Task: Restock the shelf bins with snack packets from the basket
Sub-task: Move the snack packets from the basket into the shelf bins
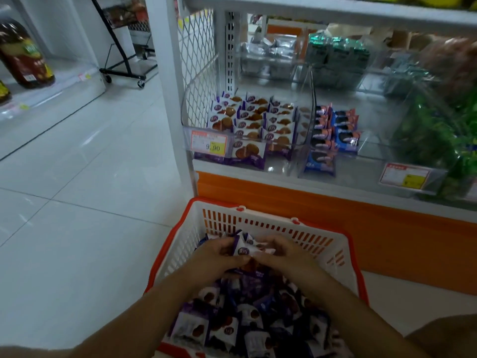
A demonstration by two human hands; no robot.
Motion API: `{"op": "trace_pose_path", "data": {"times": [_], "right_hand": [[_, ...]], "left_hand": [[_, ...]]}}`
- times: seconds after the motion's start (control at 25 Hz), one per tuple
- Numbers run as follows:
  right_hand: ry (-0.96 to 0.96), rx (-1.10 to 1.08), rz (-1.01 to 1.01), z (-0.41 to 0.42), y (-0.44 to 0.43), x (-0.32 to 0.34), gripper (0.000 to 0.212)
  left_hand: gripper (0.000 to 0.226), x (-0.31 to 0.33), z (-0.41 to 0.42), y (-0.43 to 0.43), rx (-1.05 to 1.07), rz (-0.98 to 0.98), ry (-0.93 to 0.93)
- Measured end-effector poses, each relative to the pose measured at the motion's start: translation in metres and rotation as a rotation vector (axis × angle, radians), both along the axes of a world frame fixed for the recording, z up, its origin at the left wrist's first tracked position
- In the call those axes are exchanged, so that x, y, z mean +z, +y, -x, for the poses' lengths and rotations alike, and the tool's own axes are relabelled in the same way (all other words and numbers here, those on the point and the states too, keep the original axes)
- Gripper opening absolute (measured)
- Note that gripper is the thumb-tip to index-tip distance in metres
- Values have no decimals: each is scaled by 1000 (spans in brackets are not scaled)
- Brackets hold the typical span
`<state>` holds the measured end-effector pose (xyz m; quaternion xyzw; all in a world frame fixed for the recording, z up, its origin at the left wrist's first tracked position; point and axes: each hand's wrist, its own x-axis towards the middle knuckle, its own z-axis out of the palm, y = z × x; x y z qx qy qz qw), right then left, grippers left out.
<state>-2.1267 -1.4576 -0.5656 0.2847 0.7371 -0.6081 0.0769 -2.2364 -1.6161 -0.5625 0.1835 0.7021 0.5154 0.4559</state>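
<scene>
**Two hands holding snack packets over the basket**

A white tiled floor [90,164] is stretching out on the left. A white shelf [309,6] with an orange bottom edge is standing in front of the person. A white basket [263,215] with a red rim is sitting on the floor, just in front of the shelf. It is holding a big pile of loose packets [232,319], purple and white with a brown cookie on them.

On the shelf, clear bins are sitting side by side. The left bin [281,166] is holding neat rows of the same purple packets [258,122]. The bin beside it is holding blue packets [343,130], and green packets [433,135] are filling the blurry right side.

Both hands are reaching into the far end of the basket. The left hand [219,254] and the right hand [286,251] are close together. The fingers of both are curling around a small bunch of packets [245,248], holding it just above the pile.

A price tag [209,143] is hanging on the front of the left bin.
</scene>
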Motion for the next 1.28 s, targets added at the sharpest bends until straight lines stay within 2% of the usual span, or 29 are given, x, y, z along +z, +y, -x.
{"op": "trace_pose_path", "data": {"times": [0.12,0.2,0.28,0.36,0.44,0.52,0.6,0.76,0.88,1.0,1.12,1.28], "right_hand": [[91,181,-352,25,24,82,21],[171,163,-541,41,38,135,18],[284,82,-731,60,57,177,17],[326,59,-916,85,76,209,22],[196,184,-1121,117,91,222,31],[-36,403,-1362,149,96,217,34],[-256,602,-1500,173,98,202,32],[-499,780,-1434,203,108,174,27],[-602,871,-1397,211,111,161,33],[-580,830,-1312,212,109,167,43],[-388,730,-1280,219,106,168,49],[-382,773,-1258,222,92,153,54]], "left_hand": [[24,56,22,16,-26,-131,273],[28,89,36,24,-21,-187,497],[41,109,57,26,-1,-94,862],[60,113,85,24,24,103,1259],[71,108,111,24,9,260,1445],[74,97,128,26,-19,295,1511],[75,88,134,26,-48,249,1538],[74,79,139,23,-68,200,1474],[73,78,142,23,-72,169,1466],[73,75,144,23,-81,154,1459],[73,74,145,23,-81,142,1447],[73,77,144,23,-80,138,1415]]}}
